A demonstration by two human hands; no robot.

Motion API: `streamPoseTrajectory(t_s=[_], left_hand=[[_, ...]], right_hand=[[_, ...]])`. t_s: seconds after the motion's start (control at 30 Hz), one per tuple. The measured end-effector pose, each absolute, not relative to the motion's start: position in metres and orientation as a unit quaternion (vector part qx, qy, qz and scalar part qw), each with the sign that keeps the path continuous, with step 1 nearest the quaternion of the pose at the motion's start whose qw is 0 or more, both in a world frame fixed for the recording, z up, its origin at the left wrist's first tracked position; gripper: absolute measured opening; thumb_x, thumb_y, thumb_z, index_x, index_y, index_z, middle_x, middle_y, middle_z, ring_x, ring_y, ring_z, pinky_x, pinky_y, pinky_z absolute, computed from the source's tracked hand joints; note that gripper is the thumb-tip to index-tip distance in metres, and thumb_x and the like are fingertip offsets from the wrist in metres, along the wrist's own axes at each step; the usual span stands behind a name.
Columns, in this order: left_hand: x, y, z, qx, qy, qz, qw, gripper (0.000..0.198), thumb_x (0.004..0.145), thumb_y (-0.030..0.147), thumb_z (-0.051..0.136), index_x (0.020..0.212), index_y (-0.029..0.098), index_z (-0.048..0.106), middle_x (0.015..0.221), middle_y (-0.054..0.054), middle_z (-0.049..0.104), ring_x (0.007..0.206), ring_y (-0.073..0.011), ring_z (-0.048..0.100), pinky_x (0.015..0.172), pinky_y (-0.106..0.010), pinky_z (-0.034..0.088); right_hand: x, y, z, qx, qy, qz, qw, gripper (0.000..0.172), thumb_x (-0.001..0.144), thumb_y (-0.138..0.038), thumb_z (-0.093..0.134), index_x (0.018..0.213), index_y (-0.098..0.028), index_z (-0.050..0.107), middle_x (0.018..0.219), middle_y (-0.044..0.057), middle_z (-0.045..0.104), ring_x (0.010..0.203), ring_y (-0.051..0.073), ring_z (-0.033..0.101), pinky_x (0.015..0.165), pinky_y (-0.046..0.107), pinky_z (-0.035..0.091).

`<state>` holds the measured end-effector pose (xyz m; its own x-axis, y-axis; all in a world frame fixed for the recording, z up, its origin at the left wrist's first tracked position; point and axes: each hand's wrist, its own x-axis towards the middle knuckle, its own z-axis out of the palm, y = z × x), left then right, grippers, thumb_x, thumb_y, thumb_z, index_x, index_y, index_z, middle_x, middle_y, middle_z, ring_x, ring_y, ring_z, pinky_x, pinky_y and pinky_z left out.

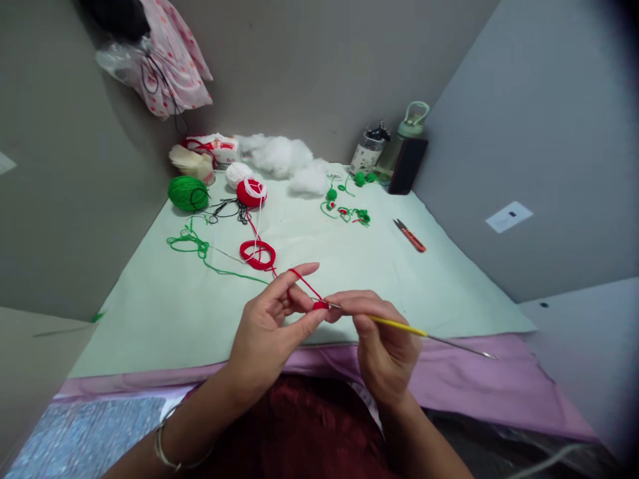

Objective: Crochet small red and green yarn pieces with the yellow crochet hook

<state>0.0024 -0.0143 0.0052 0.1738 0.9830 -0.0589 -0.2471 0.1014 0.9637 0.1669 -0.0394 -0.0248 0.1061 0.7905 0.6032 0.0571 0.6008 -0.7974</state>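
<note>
Red crochet piece, dead centre in my feed: a tiny red knot pinched between thumb and fingertip of the left hand, over the near edge of the pale green mat. The left index finger stands out straight, with the red strand looped over it. The right hand is closed around the crochet hook, with its tip at the piece and its steel tail pointing right.

Moving outward, the strand runs back to a red coil, then to the red ball, with the green ball near it. Orange snips lie well apart on the right.

At the back wall stand a lidded jar and a green-capped bottle; I can't tell what either holds. Upper left, a plastic bag hangs with pink spotted cloth bundled in it.
</note>
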Motion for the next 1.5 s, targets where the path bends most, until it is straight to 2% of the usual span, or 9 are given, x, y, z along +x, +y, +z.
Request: streamPoseTrajectory(t_s=[0.17,0.3,0.57,1.07,1.33,1.5], left_hand=[[0.003,-0.015,0.002,0.439,0.388,0.512,0.629,0.045,0.082,0.021,0.087,0.126,0.023,0.076,0.082,0.003,0.069,0.081,-0.0121,0.068,0.084,-0.025,0.058],[0.002,-0.013,0.001,0.447,0.384,0.509,0.628,0.043,0.084,0.021,0.085,0.126,0.023,0.076,0.082,0.003,0.068,0.080,-0.0105,0.067,0.082,-0.022,0.057],[0.001,-0.013,0.004,0.469,0.404,0.494,0.610,0.049,0.082,0.021,0.085,0.128,0.018,0.071,0.075,0.006,0.067,0.076,-0.0102,0.067,0.082,-0.022,0.057],[-0.007,-0.012,0.007,0.536,0.442,0.448,0.563,0.049,0.081,0.024,0.081,0.129,0.019,0.075,0.072,0.005,0.067,0.075,-0.0136,0.067,0.085,-0.029,0.056],[-0.015,-0.010,0.012,0.575,0.437,0.374,0.581,0.048,0.079,0.024,0.081,0.127,0.019,0.077,0.071,0.004,0.070,0.073,-0.0152,0.066,0.084,-0.032,0.054],[-0.012,-0.011,0.012,0.550,0.430,0.393,0.599,0.049,0.079,0.022,0.082,0.127,0.021,0.075,0.074,0.005,0.067,0.075,-0.0134,0.066,0.081,-0.028,0.055]], right_hand=[[0.165,-0.038,-0.024,-0.343,-0.542,0.328,0.694,0.021,0.108,-0.021,0.058,0.111,-0.027,0.077,0.105,0.004,0.082,0.078,0.016,0.077,0.073,0.035,0.065],[0.166,-0.036,-0.023,-0.335,-0.520,0.371,0.693,0.017,0.108,-0.029,0.059,0.105,-0.025,0.075,0.099,0.004,0.082,0.072,0.016,0.077,0.068,0.034,0.066],[0.170,-0.037,-0.022,-0.319,-0.579,0.335,0.672,0.024,0.108,-0.018,0.057,0.114,-0.026,0.078,0.101,0.004,0.080,0.084,0.017,0.076,0.076,0.035,0.064],[0.180,-0.036,-0.018,-0.313,-0.628,0.353,0.619,0.023,0.108,-0.020,0.058,0.116,-0.028,0.078,0.103,0.003,0.082,0.094,0.018,0.077,0.082,0.034,0.063],[0.193,-0.031,-0.008,-0.293,-0.657,0.417,0.555,0.021,0.107,-0.021,0.060,0.112,-0.027,0.080,0.096,0.003,0.080,0.088,0.016,0.076,0.079,0.032,0.063],[0.177,-0.031,-0.023,-0.298,-0.564,0.471,0.608,0.017,0.106,-0.027,0.064,0.105,-0.026,0.081,0.099,0.003,0.080,0.075,0.012,0.074,0.075,0.028,0.062]])
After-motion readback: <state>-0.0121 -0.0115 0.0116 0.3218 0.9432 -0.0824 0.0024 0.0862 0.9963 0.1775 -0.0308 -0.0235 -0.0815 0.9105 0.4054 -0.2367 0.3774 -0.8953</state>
